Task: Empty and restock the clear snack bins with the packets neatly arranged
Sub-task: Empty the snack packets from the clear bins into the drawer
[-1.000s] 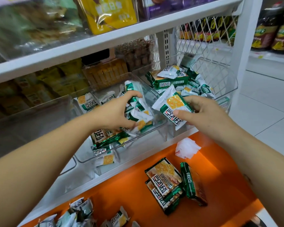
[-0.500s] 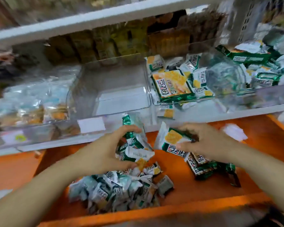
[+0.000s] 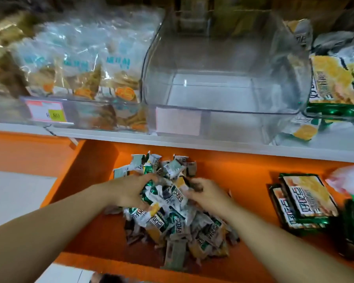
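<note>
A heap of small green, white and yellow snack packets (image 3: 178, 221) lies on the orange lower shelf (image 3: 249, 180). My left hand (image 3: 129, 190) is down on the heap's left side and grips a bunch of packets. My right hand (image 3: 206, 193) is on the heap's right side, fingers curled round a packet (image 3: 178, 193) between the two hands. Above the heap, an empty clear bin (image 3: 223, 113) stands on the white shelf (image 3: 192, 144). The picture is blurred by motion.
Left of the empty bin, a clear bin (image 3: 80, 111) holds blue-printed bags and carries a price tag (image 3: 47, 113). The bin on the right (image 3: 335, 78) holds green-yellow packets. Flat green packs (image 3: 302, 199) are stacked on the orange shelf beside a crumpled white wrapper (image 3: 347, 180).
Both hands carried packets from the upper bin down and left onto the heap on the orange shelf. My view swung left, bringing the empty bin to the centre.
</note>
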`<control>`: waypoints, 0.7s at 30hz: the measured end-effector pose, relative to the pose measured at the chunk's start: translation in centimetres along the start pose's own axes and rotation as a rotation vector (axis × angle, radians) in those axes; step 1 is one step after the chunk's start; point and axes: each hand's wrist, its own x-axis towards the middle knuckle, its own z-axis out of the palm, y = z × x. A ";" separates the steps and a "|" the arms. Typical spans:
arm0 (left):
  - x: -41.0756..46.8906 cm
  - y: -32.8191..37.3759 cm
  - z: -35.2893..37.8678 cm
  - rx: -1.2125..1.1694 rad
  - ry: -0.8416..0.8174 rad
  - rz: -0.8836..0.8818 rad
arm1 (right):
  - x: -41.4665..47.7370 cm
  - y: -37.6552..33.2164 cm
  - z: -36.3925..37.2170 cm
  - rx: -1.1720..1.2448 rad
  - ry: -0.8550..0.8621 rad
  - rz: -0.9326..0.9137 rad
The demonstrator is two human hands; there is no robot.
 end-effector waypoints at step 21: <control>-6.3 17.8 -7.3 0.070 0.473 0.361 | -11.0 -1.3 -13.6 -0.163 0.019 -0.246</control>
